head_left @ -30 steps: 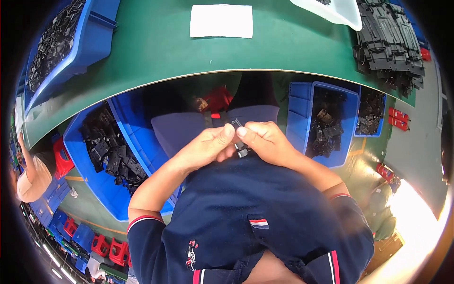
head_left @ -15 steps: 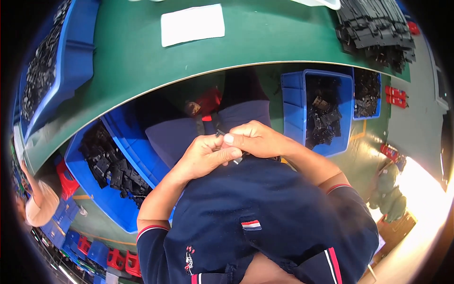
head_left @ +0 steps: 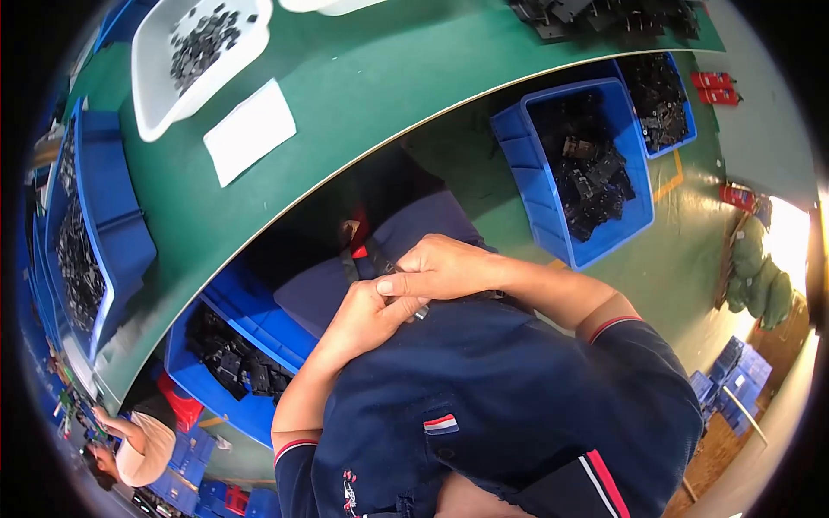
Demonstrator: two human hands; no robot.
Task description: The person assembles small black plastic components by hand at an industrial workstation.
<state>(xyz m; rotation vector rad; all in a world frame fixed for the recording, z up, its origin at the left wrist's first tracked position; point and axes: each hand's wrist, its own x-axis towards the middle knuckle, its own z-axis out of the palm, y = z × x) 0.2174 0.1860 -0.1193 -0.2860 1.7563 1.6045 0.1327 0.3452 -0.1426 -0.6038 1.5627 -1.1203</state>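
My left hand and my right hand meet over my lap, thumbs pressed close together. Both are closed around a small black part, of which only a dark end shows beyond the fingers. A short silvery piece sticks out below the left thumb; whether it belongs to the black part I cannot tell. The fingers cover most of what lies between them.
The green table runs across in front, bearing a white tray of small black pieces, a white sheet and stacked black parts. Blue bins of black parts stand beside me. A person works at far left.
The view has swung, bringing the white tray in at upper left and turning the table edge. My hands stay together, drawn closer, hiding more of the black part.
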